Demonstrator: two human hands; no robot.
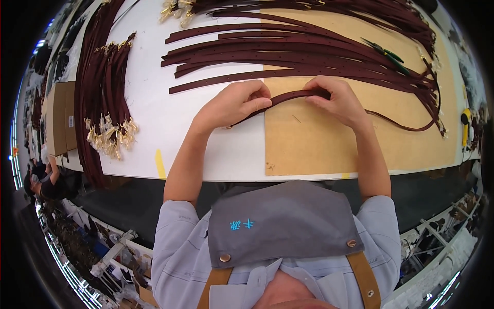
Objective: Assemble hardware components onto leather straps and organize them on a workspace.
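Note:
A dark maroon leather strap [288,96] arches between my two hands above the table. My left hand [238,103] is closed on it near one end, thumb against fingers, and a short tip pokes out below the palm. My right hand [333,99] pinches the strap farther along. From there a thin length curves away right toward the bundled ends. Just beyond my hands lies a row of similar maroon straps [231,78] with small punched holes, their left ends fanned out. Pliers with green and black handles [386,55] rest on top of them.
Two maroon strap bundles lie at the left, the shorter bundle [110,87] with plastic-wrapped gold hardware. A tan board [309,149] covers the right part of the white table [206,165]. A yellow tool [465,126] sits at the right edge. A cardboard box [59,118] and another person [49,177] are at far left.

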